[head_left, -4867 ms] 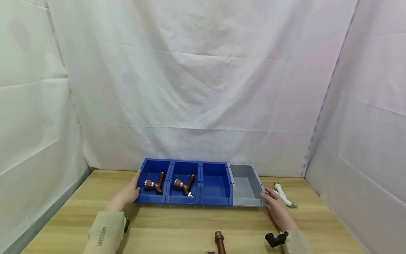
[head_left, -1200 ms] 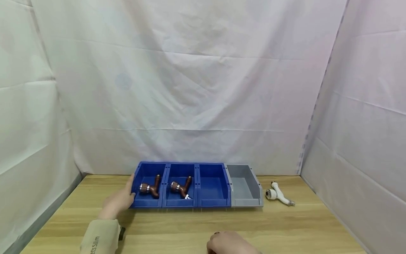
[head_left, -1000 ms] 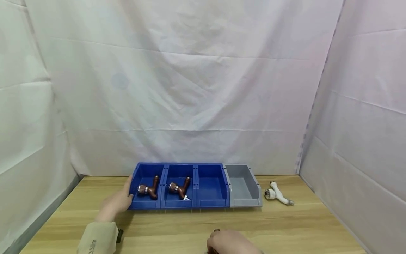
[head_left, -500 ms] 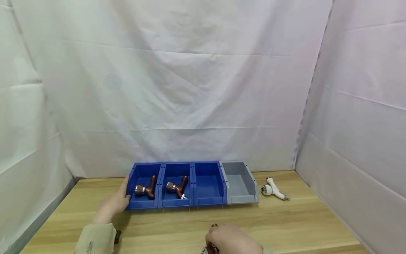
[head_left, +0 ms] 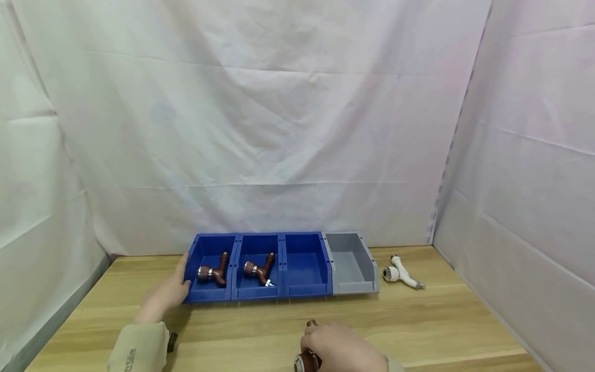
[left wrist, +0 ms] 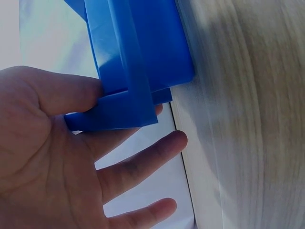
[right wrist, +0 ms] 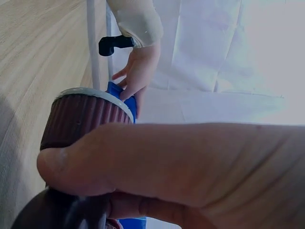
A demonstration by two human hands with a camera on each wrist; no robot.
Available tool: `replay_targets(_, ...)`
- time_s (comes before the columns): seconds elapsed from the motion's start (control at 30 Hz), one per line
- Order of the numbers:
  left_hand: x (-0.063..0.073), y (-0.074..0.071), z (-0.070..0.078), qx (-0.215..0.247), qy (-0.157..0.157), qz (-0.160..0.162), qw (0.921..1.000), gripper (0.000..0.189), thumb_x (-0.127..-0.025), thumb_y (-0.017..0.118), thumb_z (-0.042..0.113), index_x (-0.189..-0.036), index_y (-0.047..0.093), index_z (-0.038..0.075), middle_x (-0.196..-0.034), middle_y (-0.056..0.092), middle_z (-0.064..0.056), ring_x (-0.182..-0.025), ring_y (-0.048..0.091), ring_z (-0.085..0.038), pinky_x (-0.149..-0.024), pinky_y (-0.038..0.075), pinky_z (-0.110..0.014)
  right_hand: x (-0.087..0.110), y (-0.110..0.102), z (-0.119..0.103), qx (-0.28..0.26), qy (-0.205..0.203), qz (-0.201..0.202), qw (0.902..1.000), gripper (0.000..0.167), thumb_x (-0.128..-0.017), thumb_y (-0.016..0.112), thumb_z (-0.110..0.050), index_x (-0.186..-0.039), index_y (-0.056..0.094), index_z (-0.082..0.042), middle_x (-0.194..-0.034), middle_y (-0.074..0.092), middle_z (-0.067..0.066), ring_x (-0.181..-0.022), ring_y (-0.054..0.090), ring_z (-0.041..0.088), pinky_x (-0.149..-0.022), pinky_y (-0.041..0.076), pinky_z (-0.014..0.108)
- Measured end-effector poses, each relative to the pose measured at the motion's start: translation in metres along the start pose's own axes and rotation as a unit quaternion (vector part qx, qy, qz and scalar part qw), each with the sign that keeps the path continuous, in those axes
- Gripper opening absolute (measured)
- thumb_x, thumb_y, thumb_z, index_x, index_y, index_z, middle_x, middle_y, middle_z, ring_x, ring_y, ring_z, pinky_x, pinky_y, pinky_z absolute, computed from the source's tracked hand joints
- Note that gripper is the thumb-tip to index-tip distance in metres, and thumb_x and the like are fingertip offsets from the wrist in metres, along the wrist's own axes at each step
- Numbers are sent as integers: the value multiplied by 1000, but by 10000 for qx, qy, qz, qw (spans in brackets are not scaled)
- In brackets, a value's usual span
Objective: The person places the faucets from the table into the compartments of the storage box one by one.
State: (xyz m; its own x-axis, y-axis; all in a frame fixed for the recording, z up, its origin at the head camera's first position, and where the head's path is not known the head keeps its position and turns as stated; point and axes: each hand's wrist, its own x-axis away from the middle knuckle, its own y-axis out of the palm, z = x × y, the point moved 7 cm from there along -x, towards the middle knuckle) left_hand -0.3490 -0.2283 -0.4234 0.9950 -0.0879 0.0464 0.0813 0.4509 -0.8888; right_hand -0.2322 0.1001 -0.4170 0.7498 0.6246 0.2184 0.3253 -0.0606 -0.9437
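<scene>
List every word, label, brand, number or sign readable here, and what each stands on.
"tsSlim": dark lettering on the left sleeve, head view; small and slightly blurred, so the reading is tentative, and its beginning cannot be read.
No other text can be made out, including on the blue bins, gray bin, brown taps and white tap.

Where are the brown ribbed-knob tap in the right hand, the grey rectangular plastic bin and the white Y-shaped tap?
Held brown ribbed-knob tap [right wrist: 78,117], right wrist view: the knob.
Grey rectangular plastic bin [head_left: 356,287], head view: front wall.
White Y-shaped tap [head_left: 402,271], head view: its body.
</scene>
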Motion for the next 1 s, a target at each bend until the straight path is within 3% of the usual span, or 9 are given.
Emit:
replay_targets(0.43,-2,3,-1,-40,30,62,10000,74,-100,41,16,-153,-9,5,-131,45,-40,-102,56,-56,-70,48,-61,3,-7,4,-140,50,95,9998,29,-72,81,-47,-91,69,-28,-78,52,-21,-69,48,2,-69,45,27)
replay_targets(0.83,-1,2,0,19,61,73,10000,73,-100,41,14,-153,-9,3,-133,42,-41,-105,55,-56,-73,48,-62,6,-13,6,-76,52,301,9995,25,-71,83,-37,-88,66,-29,-77,48,-20,-66,46,4,-63,39,26)
replay_targets(1.0,-1,0,2,34,94,72,9999,73,-100,40,14,-153,-9,2,-134,41,-41,-107,54,-57,-75,47,-64,6,-17,6,153,-141,560,9982,26,-71,83,-28,-91,67,-27,-78,48,-20,-65,45,3,-61,39,24)
